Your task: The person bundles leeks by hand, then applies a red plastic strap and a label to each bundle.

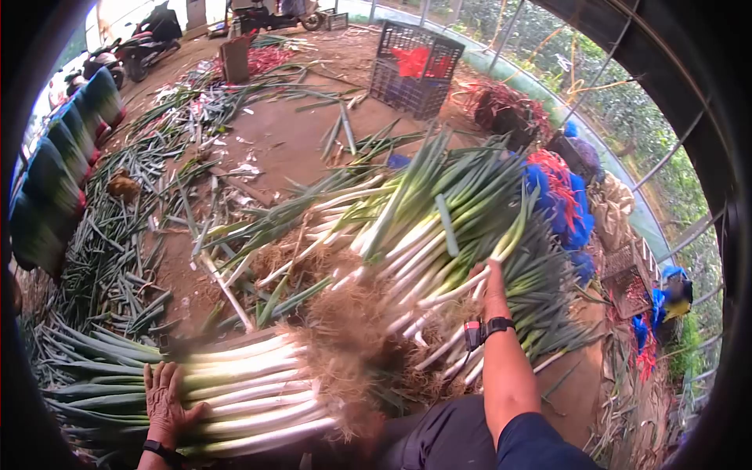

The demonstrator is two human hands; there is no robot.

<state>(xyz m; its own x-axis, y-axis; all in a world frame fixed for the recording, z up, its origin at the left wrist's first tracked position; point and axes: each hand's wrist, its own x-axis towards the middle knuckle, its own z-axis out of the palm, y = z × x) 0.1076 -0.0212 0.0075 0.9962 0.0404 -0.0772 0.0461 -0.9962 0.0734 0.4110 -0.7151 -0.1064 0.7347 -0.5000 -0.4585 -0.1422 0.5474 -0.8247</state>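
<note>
My left hand (168, 398) lies with fingers spread on a row of green onions (251, 392) at the lower left, their green leaves to the left and roots to the right. Farther right, my right hand (492, 288) is closed around the white stem of a green onion (454, 294), over the large loose pile (415, 243). Brown roots (345, 321) of both heaps meet between my hands. Both wrists wear dark bands.
A black crate (413, 74) with red material stands at the back. Blue bags (576, 215) and red strings lie at the right, near another crate (627, 282). Cut leaves (110, 251) litter the left floor beside stacked bundles (47, 188). Scooters (145, 43) stand behind.
</note>
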